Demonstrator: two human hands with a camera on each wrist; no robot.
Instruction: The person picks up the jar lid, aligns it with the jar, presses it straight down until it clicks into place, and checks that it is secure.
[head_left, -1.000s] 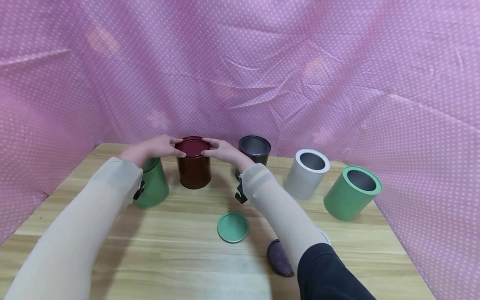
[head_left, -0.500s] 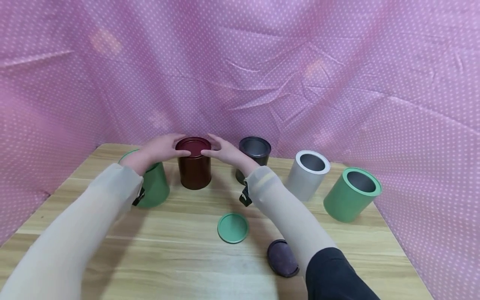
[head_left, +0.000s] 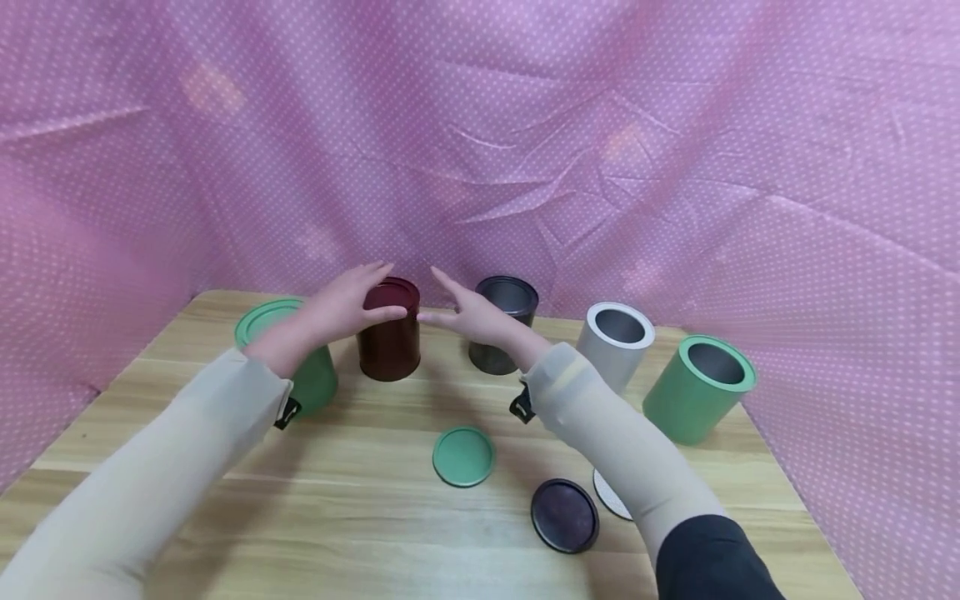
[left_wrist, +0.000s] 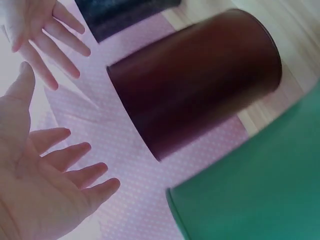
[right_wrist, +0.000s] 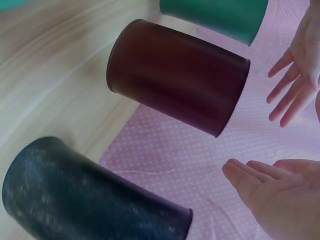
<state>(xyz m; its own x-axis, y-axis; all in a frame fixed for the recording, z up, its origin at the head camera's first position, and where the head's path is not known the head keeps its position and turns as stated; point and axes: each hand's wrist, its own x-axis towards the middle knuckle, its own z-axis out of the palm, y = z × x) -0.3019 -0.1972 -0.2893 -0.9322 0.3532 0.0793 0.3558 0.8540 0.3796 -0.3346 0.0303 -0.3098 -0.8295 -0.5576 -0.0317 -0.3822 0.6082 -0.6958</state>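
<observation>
Item: dark red can (head_left: 388, 331), lid on, upright at the back of the wooden surface (head_left: 225, 467), between the lidded green can (head_left: 300, 367) and the open black can (head_left: 501, 325).

Your hands: the left hand (head_left: 341, 307) and right hand (head_left: 468, 315) flank the red can's top, fingers straight and spread, holding nothing; the wrist views show clear air between palms and can.

Loose lids: green lid (head_left: 463, 456), dark lid (head_left: 564, 515), and a white lid (head_left: 611, 497) partly under your right sleeve.

Open cans: black, white can (head_left: 611, 346), green can (head_left: 697, 387).

Step, as judged: red can closed and let go. Your next move likely calls for matching a loose lid to its open can.
</observation>
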